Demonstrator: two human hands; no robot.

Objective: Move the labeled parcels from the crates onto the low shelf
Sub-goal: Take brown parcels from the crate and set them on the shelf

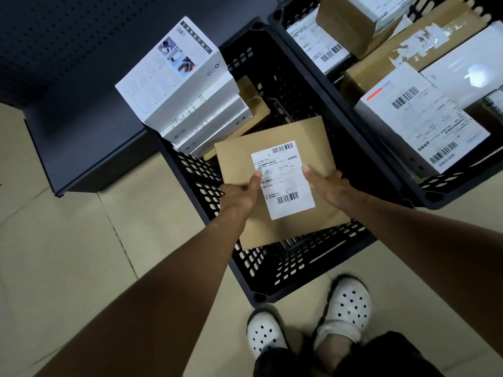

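Note:
A flat brown parcel with a white barcode label hangs over the black slatted crate in the middle of the view. My left hand grips its left edge, thumb on top near the label. My right hand grips its right side, thumb on the label's edge. Several stacked white boxes lean at the crate's far left corner, with a brown carton behind them. The dark low shelf lies to the left of the crate.
A second black crate at the right holds several labeled white and brown parcels. Beige floor tiles spread to the left and front. My two feet in white clogs stand just before the middle crate.

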